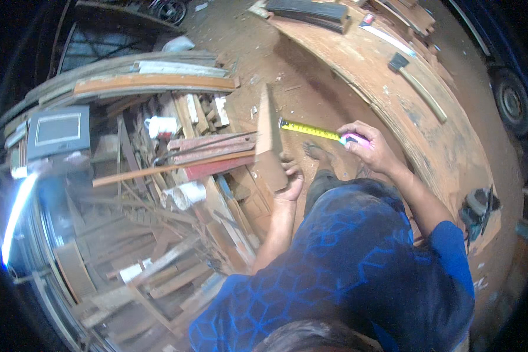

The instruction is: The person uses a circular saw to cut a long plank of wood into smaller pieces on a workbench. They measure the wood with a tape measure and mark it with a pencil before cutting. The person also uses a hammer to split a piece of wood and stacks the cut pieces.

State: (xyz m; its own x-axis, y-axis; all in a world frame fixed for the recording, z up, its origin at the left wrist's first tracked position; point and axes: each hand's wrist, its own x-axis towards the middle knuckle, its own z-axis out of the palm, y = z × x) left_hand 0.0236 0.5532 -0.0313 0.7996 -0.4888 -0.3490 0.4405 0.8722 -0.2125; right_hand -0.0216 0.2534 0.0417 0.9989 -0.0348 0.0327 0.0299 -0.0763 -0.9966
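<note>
My left hand (292, 179) grips a short wooden board (268, 138) near its lower end, fingers curled over the edge; part of the hand is hidden behind the wood. In my right hand (366, 144) is a pink tape measure (356, 140). Its yellow blade (311, 129) sticks out to the left, and the tip lies close beside the board's right side. Whether the tip touches the wood I cannot tell.
On the right, a long workbench (387, 97) bears a wooden-handled hammer-like tool (419, 88), a dark block (311, 13) and a power tool (479, 211). Scrap wood (158, 234) piles up on the left, with a white mug (161, 127) among it. A vehicle wheel (510, 97) stands far right.
</note>
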